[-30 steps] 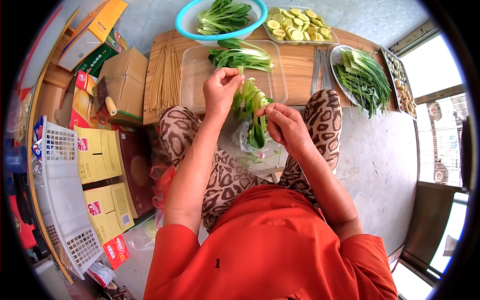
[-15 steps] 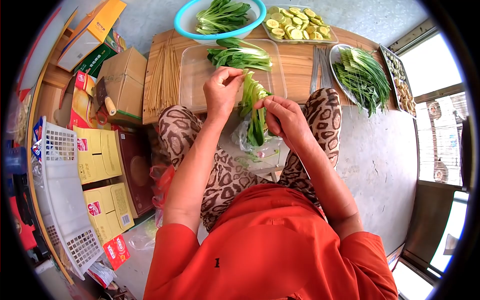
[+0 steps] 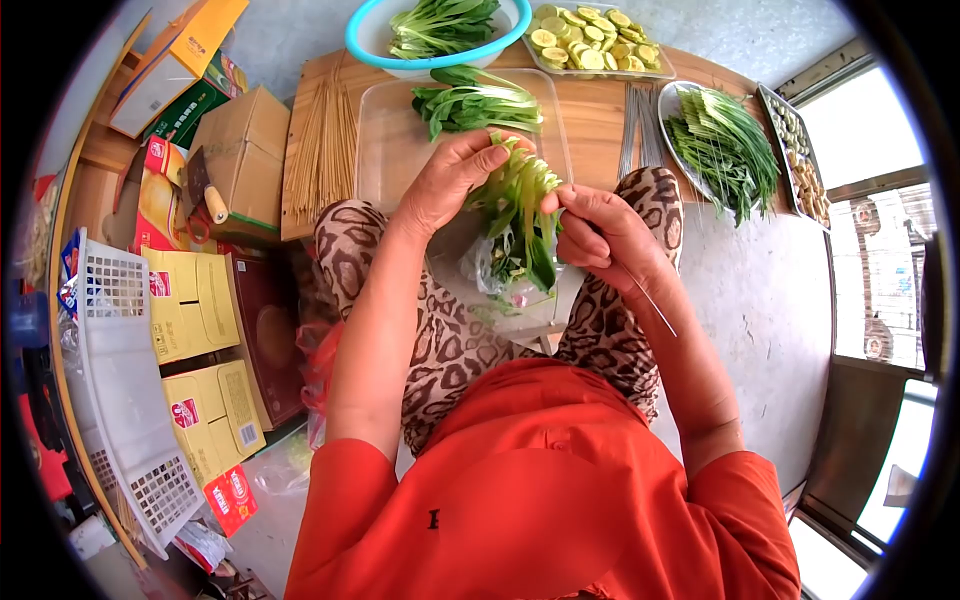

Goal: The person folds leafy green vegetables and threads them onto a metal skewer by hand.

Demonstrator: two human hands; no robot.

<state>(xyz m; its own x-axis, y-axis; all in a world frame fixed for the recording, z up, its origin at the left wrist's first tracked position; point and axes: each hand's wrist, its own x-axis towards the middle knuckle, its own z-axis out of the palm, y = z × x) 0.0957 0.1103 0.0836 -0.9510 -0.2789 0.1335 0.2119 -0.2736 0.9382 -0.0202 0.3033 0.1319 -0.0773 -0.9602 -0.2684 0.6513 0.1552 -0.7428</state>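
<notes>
Two grips are in view: the left grip (image 3: 450, 185) and the right grip (image 3: 605, 228). Between them is one bunch of greens (image 3: 522, 195); one skewer (image 3: 654, 307) is in the right grip. Beyond both grips are one tub (image 3: 385, 130) with a second bunch (image 3: 480, 105) inside, one bowl (image 3: 352, 42) and one clear tray (image 3: 662, 73) of slices too piled to count. Wooden sticks (image 3: 320, 150) and metal sticks (image 3: 641, 130) make one heap each. Right of the right grip are one plate (image 3: 668, 115) and one dark tray (image 3: 779, 150). Left of the left grip are two yellow boxes (image 3: 195, 312), one carton (image 3: 240, 150), one knife (image 3: 214, 203) and one basket (image 3: 130, 370).
</notes>
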